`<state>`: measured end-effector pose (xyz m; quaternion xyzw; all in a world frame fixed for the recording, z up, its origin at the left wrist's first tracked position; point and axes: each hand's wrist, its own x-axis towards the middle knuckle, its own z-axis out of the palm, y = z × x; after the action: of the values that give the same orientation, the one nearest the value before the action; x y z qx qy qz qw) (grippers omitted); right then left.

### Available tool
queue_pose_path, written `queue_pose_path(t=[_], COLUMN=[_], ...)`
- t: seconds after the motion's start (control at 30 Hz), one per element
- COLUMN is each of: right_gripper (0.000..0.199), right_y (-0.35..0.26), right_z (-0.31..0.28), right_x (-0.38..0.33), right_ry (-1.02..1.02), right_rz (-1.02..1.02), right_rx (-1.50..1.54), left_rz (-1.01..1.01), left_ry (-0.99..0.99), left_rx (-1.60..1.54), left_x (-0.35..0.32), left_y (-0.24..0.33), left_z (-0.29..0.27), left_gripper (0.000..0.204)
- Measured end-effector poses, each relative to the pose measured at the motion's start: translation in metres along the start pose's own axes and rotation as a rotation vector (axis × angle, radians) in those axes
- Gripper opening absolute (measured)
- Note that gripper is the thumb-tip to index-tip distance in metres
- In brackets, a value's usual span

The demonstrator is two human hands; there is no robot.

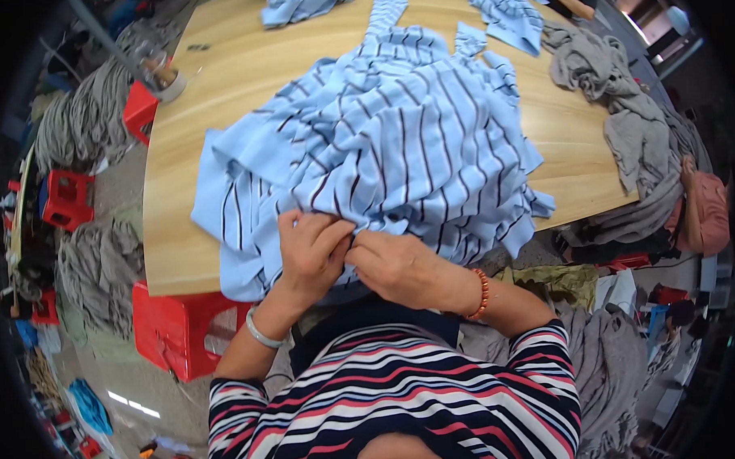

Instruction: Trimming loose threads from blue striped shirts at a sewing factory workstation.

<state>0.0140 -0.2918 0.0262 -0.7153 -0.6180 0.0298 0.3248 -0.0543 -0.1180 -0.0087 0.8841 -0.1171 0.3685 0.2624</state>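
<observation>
Blue striped cloth [429, 138] is heaped on a table [172, 204], upper centre of the frame. Its near edge is pinched by left hand [308, 254] and right hand [405, 269], mid-frame, fingers curled nearly closed.

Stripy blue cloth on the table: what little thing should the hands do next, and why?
Maybe the left hand could hold on while the right hand gently tugs one fold flatter. Both hands' fingertips are close together at the near side of the striped cloth, which lies bunched and wrinkled on the table.
</observation>
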Motion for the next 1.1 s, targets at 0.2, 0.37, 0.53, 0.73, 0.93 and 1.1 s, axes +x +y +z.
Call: queue_pose_path(t=[0.2,0.37,0.53,0.73,0.93,1.1], right_gripper=[0.015,0.015,0.024,0.011,0.022,0.024], right_y=[-0.002,0.003,0.012,0.013,0.001,-0.017], right_z=[-0.001,0.0,0.0,-0.006,-0.008,-0.007], right_x=[-0.003,-0.004,-0.006,-0.006,-0.005,-0.004], right_ry=[0.065,0.034,0.08,0.135,0.185,0.2], right_rz=[0.001,0.04,0.046,0.076,0.054,0.051], right_rx=[0.016,-0.001,-0.025,-0.166,-0.174,-0.272], left_rz=[-0.042,-0.074,-0.031,-0.232,-0.698,-0.779], left_ry=[0.058,-0.02,-0.038,-0.182,-0.379,-0.267], left_rx=[-0.162,-0.091,-0.028,-0.185,-0.705,-0.788], left_x=[0.003,0.009,0.015,0.022,0.018,0.009], left_y=[0.0,-0.003,-0.008,-0.002,0.008,0.013], left_z=[0.007,0.012,0.025,0.014,-0.011,-0.008], left_gripper=[0.027,0.023,0.02,0.014,0.006,0.007])
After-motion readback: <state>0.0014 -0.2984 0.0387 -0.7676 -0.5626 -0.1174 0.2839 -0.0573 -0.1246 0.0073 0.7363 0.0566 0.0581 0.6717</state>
